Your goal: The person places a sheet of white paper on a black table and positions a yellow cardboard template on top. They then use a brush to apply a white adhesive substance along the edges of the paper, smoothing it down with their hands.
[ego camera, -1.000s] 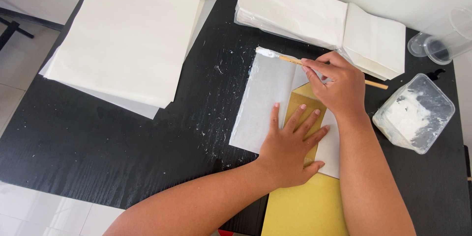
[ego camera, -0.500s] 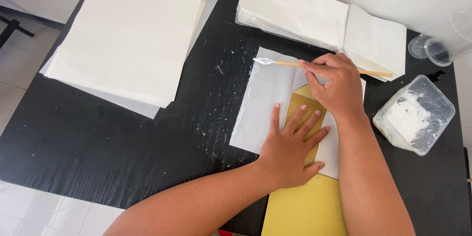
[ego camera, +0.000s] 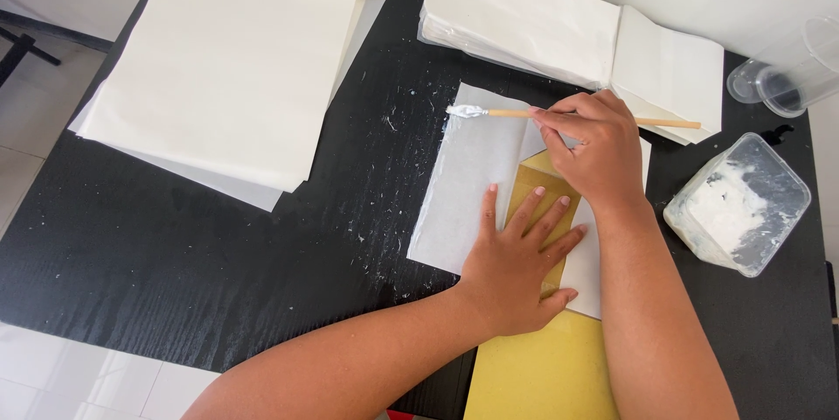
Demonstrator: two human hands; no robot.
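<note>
Right, my left hand lies flat, fingers spread apart, pressing down on the yellow template and the thin sheet under it, holding nothing. My right hand has its fingers pinched together on the brush, a slim wooden stick lying nearly level, its white, paste-laden tip sitting right at the sheet's top left corner, at the edge where paper meets the black table. That's the risk as I see it: the tip is so close to the edge that a stroke running over would smear paste on the table, and then the sheet could stick down or tear when lifted. The table already carries white flecks around the sheet, so stray bits could get trapped under the paper too. The sheet looks thin and a little glossy, and I judge it would wrinkle or drag if the wet tip pushes against it rather than glides, especially out at that corner, well away from my pressing palm. If my left hand slips, the template shifts and the pasted margin goes crooked. The tub of white paste sits near my right forearm, and an elbow swing could knock it; the clear cup stands just beyond it. Finished folded stacks lie just above the brush handle, close enough to catch a smear.
</note>
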